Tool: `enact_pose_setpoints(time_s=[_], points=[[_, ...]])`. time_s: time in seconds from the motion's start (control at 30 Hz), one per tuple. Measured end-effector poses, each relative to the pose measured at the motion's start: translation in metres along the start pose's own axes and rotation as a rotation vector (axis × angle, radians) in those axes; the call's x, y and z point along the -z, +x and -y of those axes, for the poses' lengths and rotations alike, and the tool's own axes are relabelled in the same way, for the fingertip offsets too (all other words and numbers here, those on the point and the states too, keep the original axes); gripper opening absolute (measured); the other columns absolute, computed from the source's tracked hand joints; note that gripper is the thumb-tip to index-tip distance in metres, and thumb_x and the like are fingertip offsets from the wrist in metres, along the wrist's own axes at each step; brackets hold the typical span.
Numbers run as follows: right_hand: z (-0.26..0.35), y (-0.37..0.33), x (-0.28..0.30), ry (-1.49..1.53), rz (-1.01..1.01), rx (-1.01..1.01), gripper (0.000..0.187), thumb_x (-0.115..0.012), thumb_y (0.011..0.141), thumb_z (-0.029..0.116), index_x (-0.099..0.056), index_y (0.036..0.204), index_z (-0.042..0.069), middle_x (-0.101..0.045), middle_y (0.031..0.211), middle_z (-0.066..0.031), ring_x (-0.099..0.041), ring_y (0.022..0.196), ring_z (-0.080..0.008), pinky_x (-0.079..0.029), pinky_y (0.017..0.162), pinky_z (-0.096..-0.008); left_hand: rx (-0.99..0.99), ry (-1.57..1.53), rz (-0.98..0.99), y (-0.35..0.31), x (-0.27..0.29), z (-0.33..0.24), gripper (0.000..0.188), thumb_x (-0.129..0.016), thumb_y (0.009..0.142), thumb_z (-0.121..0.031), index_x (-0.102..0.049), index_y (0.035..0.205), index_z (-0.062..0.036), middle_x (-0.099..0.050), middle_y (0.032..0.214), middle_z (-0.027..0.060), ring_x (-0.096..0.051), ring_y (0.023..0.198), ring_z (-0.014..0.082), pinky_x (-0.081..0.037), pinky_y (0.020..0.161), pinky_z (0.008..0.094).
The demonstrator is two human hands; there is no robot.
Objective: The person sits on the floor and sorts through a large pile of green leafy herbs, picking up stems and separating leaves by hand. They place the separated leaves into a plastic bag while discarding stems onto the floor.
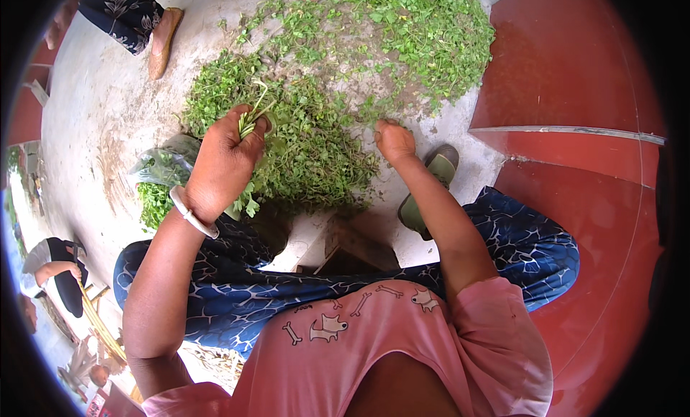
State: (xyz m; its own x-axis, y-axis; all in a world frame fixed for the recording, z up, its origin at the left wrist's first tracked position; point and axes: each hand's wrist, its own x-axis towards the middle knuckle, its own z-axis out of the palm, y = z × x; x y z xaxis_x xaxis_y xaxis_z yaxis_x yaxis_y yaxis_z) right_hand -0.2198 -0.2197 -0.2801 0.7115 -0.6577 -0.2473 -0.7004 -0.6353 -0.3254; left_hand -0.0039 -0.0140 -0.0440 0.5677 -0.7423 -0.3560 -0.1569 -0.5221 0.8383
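My left hand [228, 162], with a white bangle at the wrist, is closed around a small bunch of leafy greens [251, 122]. Pale green stems poke up past the thumb, and some leaves hang below the hand. Under and beyond it spreads a big heap of loose leafy greens [309, 144] on the concrete. My right hand [395, 141] is at the heap's right side, apart from the left, its fingers curled together. Whatever those fingers may hold is too small or hidden to make out.
A clear plastic bag [162, 167] with greens stands left of the heap. More greens [431, 43] lie scattered at the far right, beside red tiles [568, 72]. Another person's brown shoe [167, 43] is at the far left. My green shoe [440, 165] is near my right hand.
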Motion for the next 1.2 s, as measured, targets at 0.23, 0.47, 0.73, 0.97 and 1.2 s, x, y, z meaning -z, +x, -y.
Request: enact_pose_setpoints(time_s=[0.23, 0.47, 0.73, 0.97, 1.2], points=[[0.002, 0.017, 0.020, 0.615, 0.213, -0.124, 0.019, -0.061, 0.083, 0.022, -0.063, 0.095, 0.008, -0.065, 0.084, -0.0085, -0.062, 0.069, -0.0204, -0.049, 0.062, -0.0355, 0.070, -0.122, 0.038, 0.001, 0.001, 0.000, 0.020, -0.058, 0.090, -0.020, -0.056, 0.098, -0.0019, -0.045, 0.061, -0.0036, -0.040, 0.053, 0.0058, -0.035, 0.049, 0.0224], [0.099, 0.000, 0.099, 1.162, 0.421, -0.128, 0.015, -0.062, 0.085, 0.022, -0.061, 0.092, 0.009, -0.057, 0.075, 0.0031, -0.050, 0.059, -0.0059, -0.038, 0.051, -0.0218, 0.239, -0.401, 0.032, 0.005, -0.003, -0.001, 0.008, -0.062, 0.086, -0.013, -0.061, 0.086, -0.0052, -0.054, 0.070, -0.0034, -0.043, 0.054, 0.0065, -0.036, 0.048, 0.0225], [0.165, -0.030, 0.118, 1.324, 0.465, 0.060, 0.013, -0.062, 0.086, 0.018, -0.058, 0.087, 0.006, -0.053, 0.070, 0.0030, -0.050, 0.057, -0.0054, -0.039, 0.050, -0.0208, 0.153, -0.395, 0.012, 0.007, -0.008, 0.011, 0.012, -0.065, 0.083, -0.014, -0.063, 0.090, -0.0036, -0.060, 0.075, -0.0017, -0.049, 0.059, 0.0063, -0.039, 0.050, 0.0218], [0.183, -0.042, 0.114, 1.327, 0.435, 0.170, 0.011, -0.061, 0.087, 0.015, -0.057, 0.086, 0.004, -0.054, 0.069, 0.0021, -0.049, 0.058, -0.0054, -0.042, 0.051, -0.0224, 0.098, -0.385, 0.030, 0.003, -0.009, 0.012, 0.013, -0.065, 0.084, -0.016, -0.065, 0.089, -0.0051, -0.060, 0.070, -0.0024, -0.047, 0.054, 0.0049, -0.038, 0.048, 0.0204], [0.158, -0.022, 0.134, 1.324, 0.307, 0.056, 0.023, -0.060, 0.087, 0.027, -0.058, 0.100, 0.007, -0.058, 0.082, 0.0015, -0.053, 0.066, -0.0061, -0.040, 0.056, -0.0203, -0.023, -0.031, 0.076, -0.003, -0.010, 0.008, 0.011, -0.063, 0.086, -0.014, -0.064, 0.086, -0.0024, -0.051, 0.060, -0.0051, -0.041, 0.053, 0.0039, -0.035, 0.048, 0.0229]])
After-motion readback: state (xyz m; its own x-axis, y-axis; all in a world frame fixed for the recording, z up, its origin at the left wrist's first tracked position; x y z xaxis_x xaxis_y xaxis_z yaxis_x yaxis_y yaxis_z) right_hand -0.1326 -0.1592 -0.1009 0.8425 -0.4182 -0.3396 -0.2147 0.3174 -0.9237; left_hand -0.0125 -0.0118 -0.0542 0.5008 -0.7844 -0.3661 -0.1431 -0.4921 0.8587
